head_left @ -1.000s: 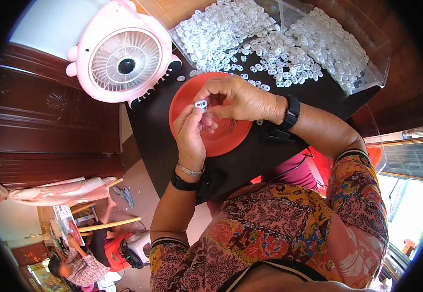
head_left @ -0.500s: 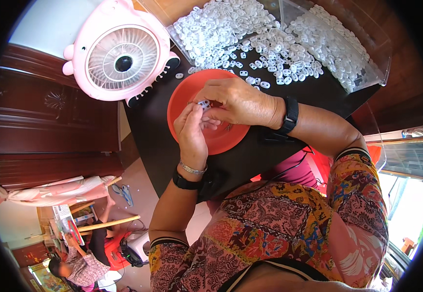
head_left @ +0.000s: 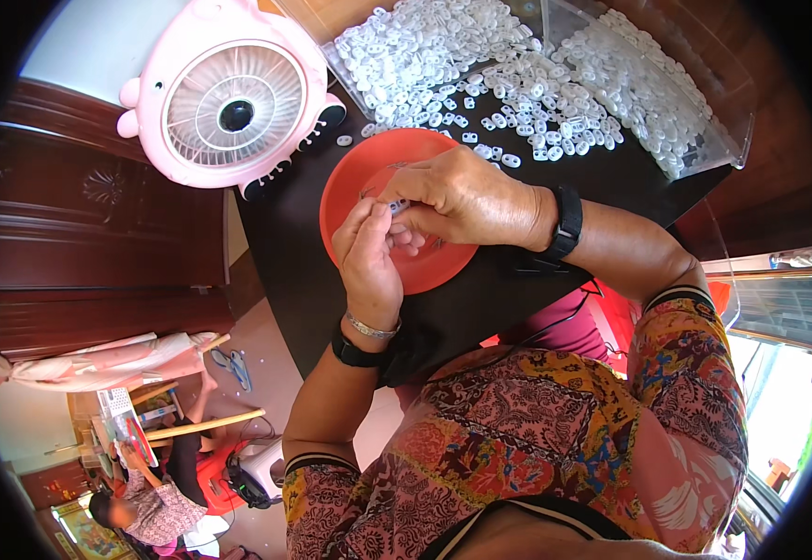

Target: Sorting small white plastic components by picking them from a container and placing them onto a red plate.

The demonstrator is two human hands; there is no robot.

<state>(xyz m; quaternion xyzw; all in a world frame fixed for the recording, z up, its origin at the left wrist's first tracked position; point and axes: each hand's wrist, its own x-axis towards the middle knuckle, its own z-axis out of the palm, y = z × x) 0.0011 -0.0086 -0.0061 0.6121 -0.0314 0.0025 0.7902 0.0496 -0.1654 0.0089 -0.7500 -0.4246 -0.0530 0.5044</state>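
Note:
Over an orange-red plastic bowl (head_left: 350, 173), both hands meet at a small white oval plastic piece with dark holes (head_left: 397, 206). My left hand (head_left: 371, 257) pinches it from the left with thumb and fingertips. From the right, my right hand (head_left: 466, 196) has its fingers bent around the same spot, closed on the piece. Its fingers cover most of the piece. A few thin metal bits lie in the bowl, too small to name for certain.
Many similar white pieces (head_left: 555, 103) lie heaped behind the bowl on a black table (head_left: 303, 308), spilling from clear bins (head_left: 737, 149). A pink animal-shaped fan (head_left: 235, 115) stands at the back left. Another person (head_left: 158, 504) sits far off at lower left.
The right hand has turned slightly, and its fingers now hide more of the white piece. Both hands stay over the bowl.

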